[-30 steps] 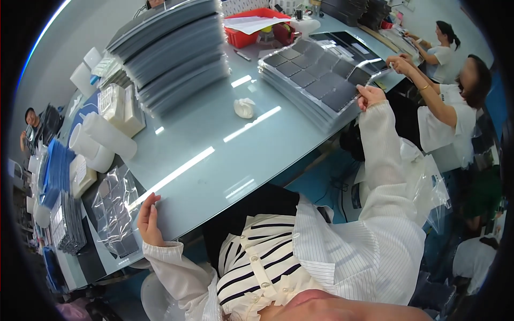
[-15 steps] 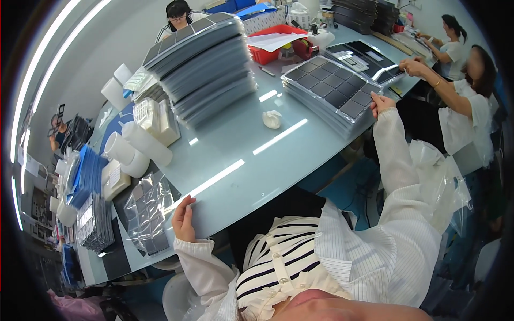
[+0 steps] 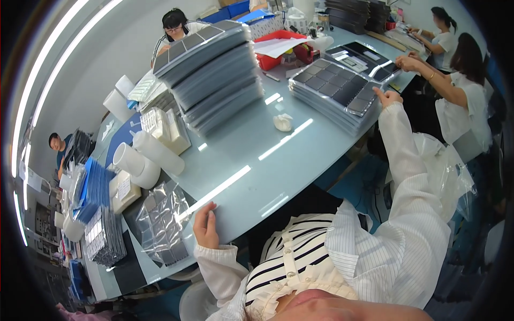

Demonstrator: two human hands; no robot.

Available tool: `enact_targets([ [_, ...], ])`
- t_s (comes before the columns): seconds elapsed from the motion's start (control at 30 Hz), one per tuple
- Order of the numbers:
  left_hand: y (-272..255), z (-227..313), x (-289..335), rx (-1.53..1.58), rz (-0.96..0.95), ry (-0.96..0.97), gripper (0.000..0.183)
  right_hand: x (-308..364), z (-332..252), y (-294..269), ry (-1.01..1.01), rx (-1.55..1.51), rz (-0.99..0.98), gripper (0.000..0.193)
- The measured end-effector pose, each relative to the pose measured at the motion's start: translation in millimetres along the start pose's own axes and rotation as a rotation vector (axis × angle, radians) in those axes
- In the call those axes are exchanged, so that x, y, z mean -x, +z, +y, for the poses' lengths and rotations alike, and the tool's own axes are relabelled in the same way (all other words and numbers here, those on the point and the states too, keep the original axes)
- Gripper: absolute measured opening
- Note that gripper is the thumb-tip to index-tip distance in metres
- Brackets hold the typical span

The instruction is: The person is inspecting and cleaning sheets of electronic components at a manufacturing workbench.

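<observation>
My left hand point(image 3: 206, 225) rests at the table's near edge, fingers loosely bent and holding nothing. Close to its left lies a shiny clear plastic sheet point(image 3: 163, 227) with grey squares in it. My right arm reaches out to a low stack of clear plastic sheets point(image 3: 334, 85) filled with dark square pieces. At the near right corner of that stack is my right hand point(image 3: 389, 98), its index finger stretched out to the edge and the other fingers bent. Whether that fingertip presses on the top sheet is too small to tell.
A tall stack of similar sheets point(image 3: 214, 75) leans at the table's far middle. A crumpled white wad point(image 3: 282, 122) lies before it. White bottles point(image 3: 155, 152) and packets stand left; a red bin point(image 3: 278, 45) stands behind. A co-worker's hands point(image 3: 409, 62) work at a black panel point(image 3: 358, 59).
The view has shifted, so the table's things sit a little further right. My right hand has changed from fingers gathered at the stack's corner to an outstretched index finger. My left hand stays at the edge.
</observation>
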State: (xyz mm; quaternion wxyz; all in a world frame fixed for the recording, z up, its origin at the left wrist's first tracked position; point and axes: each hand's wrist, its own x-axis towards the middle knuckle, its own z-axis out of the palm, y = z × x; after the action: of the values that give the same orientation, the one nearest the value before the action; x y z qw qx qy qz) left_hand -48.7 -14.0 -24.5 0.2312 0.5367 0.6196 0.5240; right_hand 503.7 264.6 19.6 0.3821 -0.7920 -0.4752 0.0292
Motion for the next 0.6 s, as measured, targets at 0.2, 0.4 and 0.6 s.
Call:
enact_targets([
  [0.2, -2.9, 6.0, -1.8, -0.067, -0.048, 0.055, 0.022, 9.0, -73.9, -51.0, -0.239, 0.034, 0.127, 0.055],
  [0.4, -1.9, 8.8, -10.4, -0.094, -0.014, 0.033, 0.018, 20.0, -238.0, -53.2, -0.888, -0.214, 0.155, 0.029],
  [0.6, -4.2, 8.4, -17.4, -0.121, -0.003, 0.008, 0.015, 46.4, -394.5, 32.3, -1.400, -0.164, 0.065, 0.062],
])
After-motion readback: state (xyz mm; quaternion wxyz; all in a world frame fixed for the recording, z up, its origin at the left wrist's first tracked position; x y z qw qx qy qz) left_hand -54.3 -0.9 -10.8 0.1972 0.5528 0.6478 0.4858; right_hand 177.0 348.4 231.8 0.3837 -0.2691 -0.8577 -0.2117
